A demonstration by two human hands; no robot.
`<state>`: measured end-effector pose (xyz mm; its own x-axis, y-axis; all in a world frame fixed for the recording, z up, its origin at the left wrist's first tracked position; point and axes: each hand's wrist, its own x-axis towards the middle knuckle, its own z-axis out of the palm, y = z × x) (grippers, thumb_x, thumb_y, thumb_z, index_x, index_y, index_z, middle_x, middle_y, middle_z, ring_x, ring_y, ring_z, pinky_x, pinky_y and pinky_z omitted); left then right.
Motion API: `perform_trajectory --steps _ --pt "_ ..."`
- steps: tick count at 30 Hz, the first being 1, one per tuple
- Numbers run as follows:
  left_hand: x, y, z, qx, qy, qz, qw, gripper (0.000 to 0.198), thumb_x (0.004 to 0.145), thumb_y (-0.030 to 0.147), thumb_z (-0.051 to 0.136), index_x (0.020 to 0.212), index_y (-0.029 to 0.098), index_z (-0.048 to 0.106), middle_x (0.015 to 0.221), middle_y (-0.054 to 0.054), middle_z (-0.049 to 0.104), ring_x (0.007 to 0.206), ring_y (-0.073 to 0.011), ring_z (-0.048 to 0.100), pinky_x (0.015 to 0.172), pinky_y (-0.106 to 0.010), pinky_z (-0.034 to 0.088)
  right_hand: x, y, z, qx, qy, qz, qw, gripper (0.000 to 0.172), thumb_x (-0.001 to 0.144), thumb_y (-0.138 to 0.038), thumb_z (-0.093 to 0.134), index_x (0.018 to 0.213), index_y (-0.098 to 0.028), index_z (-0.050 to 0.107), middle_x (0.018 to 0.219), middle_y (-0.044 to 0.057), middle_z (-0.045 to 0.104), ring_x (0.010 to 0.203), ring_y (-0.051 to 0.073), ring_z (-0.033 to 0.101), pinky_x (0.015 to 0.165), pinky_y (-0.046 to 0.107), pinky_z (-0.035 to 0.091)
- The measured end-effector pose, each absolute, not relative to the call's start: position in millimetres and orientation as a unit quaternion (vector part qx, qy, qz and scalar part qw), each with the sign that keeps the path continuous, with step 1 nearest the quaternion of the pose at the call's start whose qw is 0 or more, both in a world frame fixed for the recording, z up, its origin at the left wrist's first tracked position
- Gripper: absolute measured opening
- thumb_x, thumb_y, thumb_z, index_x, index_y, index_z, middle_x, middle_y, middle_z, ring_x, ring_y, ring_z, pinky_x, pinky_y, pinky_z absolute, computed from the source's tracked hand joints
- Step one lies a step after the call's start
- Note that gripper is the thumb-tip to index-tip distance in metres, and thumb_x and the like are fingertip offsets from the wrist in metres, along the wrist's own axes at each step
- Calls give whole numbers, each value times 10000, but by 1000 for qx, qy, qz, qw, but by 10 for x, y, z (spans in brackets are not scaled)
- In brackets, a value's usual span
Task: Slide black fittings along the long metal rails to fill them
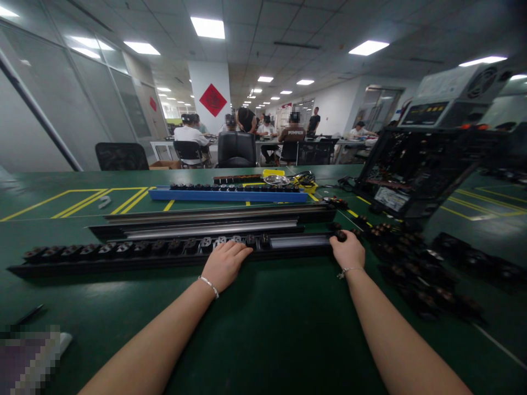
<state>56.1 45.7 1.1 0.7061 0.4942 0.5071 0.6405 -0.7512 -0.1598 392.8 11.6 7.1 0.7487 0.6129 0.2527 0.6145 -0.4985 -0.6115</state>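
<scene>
A long black rail (304, 251) lies across the green table, with a row of black round-faced modules (142, 248) filling its left and middle part. My left hand (226, 262) rests over the rail's middle, fingers bent together on the modules and the front edge; what it grips is hidden. At the rail's right end, my right hand (349, 249) pinches a small black module (341, 236). Bare grey channel shows between the two hands.
Behind lie more black rails (214, 226) and a blue rail (230, 196) with modules. Loose black modules (424, 274) are heaped at the right, near an open computer case (415, 170). A pen (29, 314) lies at the left. People sit in the background.
</scene>
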Motion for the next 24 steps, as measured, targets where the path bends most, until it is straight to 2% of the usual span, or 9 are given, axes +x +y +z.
perform_trajectory --steps 12,24 --pt "560 473 -8 -909 -313 -220 165 348 820 101 476 1137 202 574 1048 -76 637 915 -206 546 732 -341 424 3998 134 38 -874 -312 10 374 455 691 -414 532 1071 -165 551 945 112 633 842 245 592 721 331 448" --pt "554 479 -15 -909 -311 -226 161 361 814 95 461 1135 207 583 1042 -84 634 914 -202 546 738 -342 433 4064 123 21 -873 -291 -4 391 426 678 -398 550 1034 -166 556 931 119 632 831 241 591 748 339 450"
